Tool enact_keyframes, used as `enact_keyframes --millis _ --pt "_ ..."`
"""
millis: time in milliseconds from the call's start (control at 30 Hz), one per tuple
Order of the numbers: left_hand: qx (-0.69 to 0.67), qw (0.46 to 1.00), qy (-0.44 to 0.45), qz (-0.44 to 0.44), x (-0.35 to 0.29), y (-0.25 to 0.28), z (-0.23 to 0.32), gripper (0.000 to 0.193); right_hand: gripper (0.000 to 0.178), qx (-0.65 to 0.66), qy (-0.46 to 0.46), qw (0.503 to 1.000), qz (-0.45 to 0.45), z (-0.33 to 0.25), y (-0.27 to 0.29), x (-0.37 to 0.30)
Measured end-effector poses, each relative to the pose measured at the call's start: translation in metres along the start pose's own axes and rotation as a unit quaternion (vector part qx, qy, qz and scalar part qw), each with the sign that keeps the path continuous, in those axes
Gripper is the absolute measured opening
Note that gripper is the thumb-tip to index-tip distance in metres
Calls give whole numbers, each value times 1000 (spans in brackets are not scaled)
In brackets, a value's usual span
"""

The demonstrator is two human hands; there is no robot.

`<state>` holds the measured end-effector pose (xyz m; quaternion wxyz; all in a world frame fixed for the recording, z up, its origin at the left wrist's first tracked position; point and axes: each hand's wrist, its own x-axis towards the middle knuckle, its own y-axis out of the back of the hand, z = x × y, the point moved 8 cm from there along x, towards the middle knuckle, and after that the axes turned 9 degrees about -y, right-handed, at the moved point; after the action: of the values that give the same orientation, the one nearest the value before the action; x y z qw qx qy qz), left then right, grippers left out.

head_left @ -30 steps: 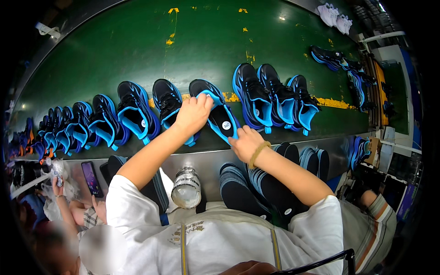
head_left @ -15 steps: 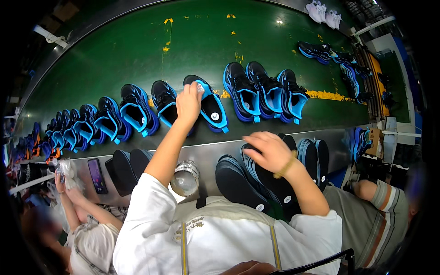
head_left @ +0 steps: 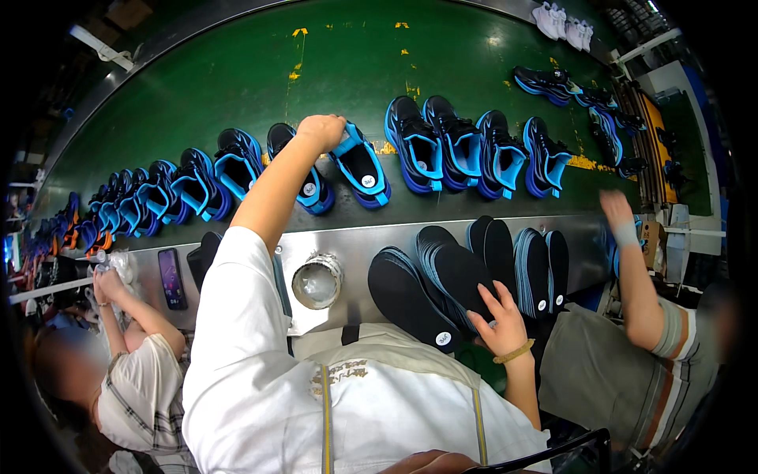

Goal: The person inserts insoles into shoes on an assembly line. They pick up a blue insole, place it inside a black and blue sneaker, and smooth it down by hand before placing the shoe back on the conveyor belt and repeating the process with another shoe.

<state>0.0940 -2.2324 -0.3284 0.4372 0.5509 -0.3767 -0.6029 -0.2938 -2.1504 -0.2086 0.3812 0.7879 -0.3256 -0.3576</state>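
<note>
My left hand (head_left: 322, 133) reaches over the green belt. Its curled fingers grip the upper edge of a black-and-blue sports shoe (head_left: 367, 167), near the tongue. A round white sticker shows inside this shoe. Partly behind my left forearm lies another such shoe (head_left: 313, 193), also with a white sticker inside. Near my body, my right hand (head_left: 503, 328) is open with its fingers spread. Its fingertips are at the heel end of a stack of black insoles (head_left: 452, 265) with blue-grey edges. Another insole stack (head_left: 407, 296) lies left of it.
Several similar shoes (head_left: 193, 186) line the belt (head_left: 213, 87) leftward, and more (head_left: 493, 154) stand to the right. On the metal ledge are a clear round container (head_left: 317, 282), a phone (head_left: 171, 278) and more insoles (head_left: 533, 268). Co-workers sit on both sides; one hand (head_left: 616, 207) reaches in at right.
My right hand has moved down and back to the insole stack's heel end. My left hand stays at the same shoe. Another shoe now shows at the right, and a co-worker's arm has come into view.
</note>
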Motion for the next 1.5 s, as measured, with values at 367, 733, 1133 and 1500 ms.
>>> enact_keyframes --millis 367,733,1133,1500 --pt "-108 978 -159 81 -48 1 94 15 39 22 -15 999 40 12 2 3" --pt "-143 950 93 263 -66 40 46 23 57 -14 -25 999 24 21 -1 3" --pt "152 988 -20 -32 -17 39 18 16 54 59 -25 996 63 29 21 6" --pt "-88 966 -152 191 53 36 120 47 34 138 -58 984 99 49 46 35"
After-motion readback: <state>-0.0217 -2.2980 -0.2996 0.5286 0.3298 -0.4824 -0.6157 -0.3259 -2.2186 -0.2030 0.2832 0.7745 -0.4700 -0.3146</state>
